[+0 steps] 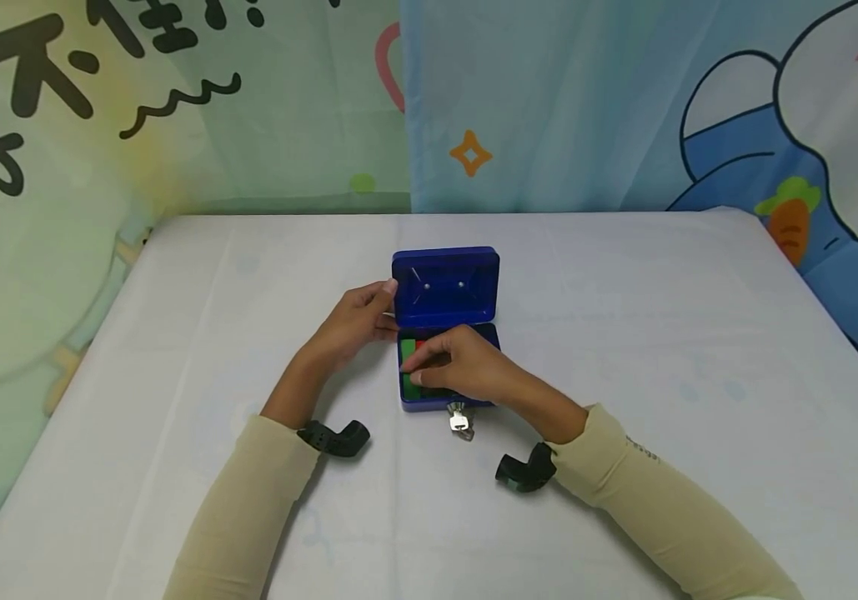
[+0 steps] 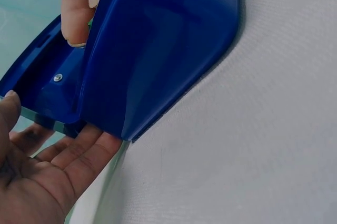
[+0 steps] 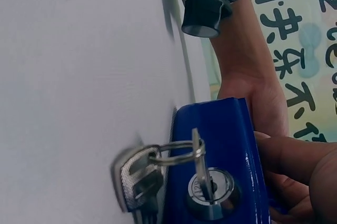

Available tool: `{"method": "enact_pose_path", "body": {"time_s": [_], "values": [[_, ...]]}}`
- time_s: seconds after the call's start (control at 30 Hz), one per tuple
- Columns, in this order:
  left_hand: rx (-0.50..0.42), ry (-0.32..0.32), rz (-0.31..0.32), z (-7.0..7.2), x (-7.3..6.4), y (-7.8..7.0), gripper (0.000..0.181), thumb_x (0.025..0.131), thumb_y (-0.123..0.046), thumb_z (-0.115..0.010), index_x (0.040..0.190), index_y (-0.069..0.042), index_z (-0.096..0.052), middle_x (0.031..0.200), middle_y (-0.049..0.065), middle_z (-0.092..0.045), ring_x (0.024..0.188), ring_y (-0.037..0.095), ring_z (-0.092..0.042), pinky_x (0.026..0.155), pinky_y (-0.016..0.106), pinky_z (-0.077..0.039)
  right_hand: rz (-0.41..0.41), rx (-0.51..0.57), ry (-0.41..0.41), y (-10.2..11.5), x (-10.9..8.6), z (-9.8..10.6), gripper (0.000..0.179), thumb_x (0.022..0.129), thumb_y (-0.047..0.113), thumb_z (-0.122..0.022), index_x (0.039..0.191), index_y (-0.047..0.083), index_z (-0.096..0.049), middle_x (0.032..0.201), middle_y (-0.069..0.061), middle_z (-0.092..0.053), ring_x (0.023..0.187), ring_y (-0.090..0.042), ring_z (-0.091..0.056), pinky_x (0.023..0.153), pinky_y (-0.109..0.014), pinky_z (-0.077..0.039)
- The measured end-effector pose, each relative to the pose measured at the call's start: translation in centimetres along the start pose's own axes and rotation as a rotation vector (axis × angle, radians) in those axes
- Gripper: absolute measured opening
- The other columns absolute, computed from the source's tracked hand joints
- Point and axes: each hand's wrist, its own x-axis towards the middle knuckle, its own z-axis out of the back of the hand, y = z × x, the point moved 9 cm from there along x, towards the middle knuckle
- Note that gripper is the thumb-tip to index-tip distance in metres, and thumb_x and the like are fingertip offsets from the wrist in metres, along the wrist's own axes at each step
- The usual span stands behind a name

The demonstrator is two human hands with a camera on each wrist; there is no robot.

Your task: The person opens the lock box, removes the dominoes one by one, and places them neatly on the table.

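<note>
A blue metal cash box [image 1: 421,406] stands on the table with its lid [image 1: 445,287] raised. My left hand [image 1: 353,323] grips the left edge of the lid, thumb on the edge and fingers behind it near the hinge. Inside the box, a green block [image 1: 409,390] lies along the left wall and a bit of red [image 1: 419,343] shows beside it. My right hand [image 1: 474,364] reaches in from the right, thumb and forefinger pinching at the green block. That hand hides most of the box's inside. Keys [image 3: 141,179] on a ring hang from the front lock [image 3: 229,203].
A white cloth [image 1: 624,333] covers the table around the box. Printed curtains [image 1: 549,100] hang behind the table's far edge. Each wrist wears a black camera mount [image 1: 338,439], close above the cloth.
</note>
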Motion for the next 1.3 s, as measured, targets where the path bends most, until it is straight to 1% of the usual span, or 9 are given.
{"method": "enact_pose_path", "body": {"time_s": [0.2, 0.4, 0.5, 0.63, 0.77, 0.87, 0.93, 1.1, 1.3], "values": [[-0.009, -0.004, 0.000, 0.1, 0.0, 0.1, 0.052, 0.106, -0.039, -0.039, 0.140, -0.002, -0.048, 0.115, 0.020, -0.061, 0.097, 0.028, -0.064, 0.088, 0.037, -0.054, -0.033, -0.001, 0.036, -0.2, 0.0, -0.2, 0.013, 0.090, 0.006, -0.069, 0.102, 0.004, -0.076, 0.099, -0.002, -0.071, 0.100, -0.017, -0.064, 0.089, -0.032, -0.053], [0.000, 0.002, -0.014, 0.0, 0.0, -0.1, 0.052, 0.106, -0.040, -0.038, 0.140, -0.002, -0.048, 0.116, 0.020, -0.062, 0.099, 0.029, -0.064, 0.089, 0.038, -0.054, 0.006, -0.038, 0.088, 0.2, -0.2, -0.5, 0.017, 0.089, 0.007, -0.071, 0.105, 0.006, -0.076, 0.095, 0.001, -0.071, 0.095, -0.015, -0.062, 0.088, -0.031, -0.053], [0.000, 0.000, -0.020, 0.0, 0.0, -0.1, 0.051, 0.106, -0.039, -0.038, 0.139, -0.002, -0.049, 0.116, 0.020, -0.061, 0.099, 0.029, -0.064, 0.089, 0.038, -0.054, 0.031, -0.044, 0.079, 0.3, -0.3, -0.4, 0.017, 0.089, 0.005, -0.070, 0.105, 0.006, -0.076, 0.095, 0.001, -0.071, 0.095, -0.014, -0.061, 0.088, -0.030, -0.053], [0.001, -0.003, -0.023, 0.0, -0.1, -0.2, 0.051, 0.106, -0.040, -0.038, 0.139, -0.002, -0.049, 0.116, 0.020, -0.061, 0.099, 0.028, -0.064, 0.089, 0.038, -0.054, 0.047, -0.043, 0.031, 0.3, -0.3, -0.3, 0.017, 0.090, 0.004, -0.068, 0.105, 0.005, -0.076, 0.095, 0.001, -0.072, 0.092, -0.014, -0.060, 0.081, -0.028, -0.052], [-0.001, -0.004, -0.020, 0.0, -0.1, -0.1, 0.052, 0.106, -0.040, -0.038, 0.139, -0.002, -0.049, 0.116, 0.020, -0.061, 0.100, 0.029, -0.064, 0.089, 0.038, -0.054, 0.023, 0.082, -0.015, -0.1, -0.3, 0.1, 0.017, 0.091, 0.005, -0.069, 0.106, 0.000, -0.074, 0.099, -0.006, -0.072, 0.086, -0.016, -0.066, 0.077, -0.028, -0.055], [0.006, -0.010, -0.013, 0.0, -0.1, 0.0, 0.052, 0.106, -0.040, -0.038, 0.140, -0.002, -0.049, 0.117, 0.020, -0.061, 0.100, 0.028, -0.064, 0.090, 0.038, -0.053, 0.000, 0.220, -0.032, -0.4, -0.4, 0.4, 0.017, 0.091, 0.005, -0.068, 0.106, -0.004, -0.072, 0.104, -0.012, -0.071, 0.083, -0.022, -0.070, 0.076, -0.034, -0.058], [0.010, -0.016, -0.010, 0.1, -0.2, 0.0, 0.052, 0.106, -0.040, -0.037, 0.139, -0.002, -0.049, 0.117, 0.019, -0.061, 0.101, 0.028, -0.064, 0.090, 0.038, -0.053, 0.000, 0.278, -0.030, -0.5, -0.4, 0.6, 0.018, 0.092, 0.004, -0.067, 0.107, -0.006, -0.071, 0.105, -0.015, -0.069, 0.080, -0.026, -0.071, 0.074, -0.038, -0.059], [0.000, -0.016, -0.020, 0.0, -0.2, 0.1, 0.052, 0.106, -0.040, -0.038, 0.139, -0.002, -0.050, 0.117, 0.019, -0.061, 0.101, 0.028, -0.064, 0.089, 0.038, -0.054, 0.014, 0.309, -0.036, -0.6, -0.5, 1.0, 0.019, 0.093, 0.003, -0.065, 0.108, -0.007, -0.070, 0.108, -0.017, -0.068, 0.082, -0.027, -0.071, 0.075, -0.041, -0.058], [-0.001, -0.009, -0.024, -0.2, -0.1, 0.1, 0.051, 0.106, -0.039, -0.038, 0.139, -0.002, -0.049, 0.116, 0.019, -0.061, 0.100, 0.028, -0.064, 0.088, 0.037, -0.054, 0.003, 0.321, -0.080, -1.0, -0.9, 2.2, 0.019, 0.093, 0.003, -0.065, 0.108, -0.007, -0.071, 0.110, -0.016, -0.068, 0.083, -0.027, -0.071, 0.076, -0.040, -0.058]]}}
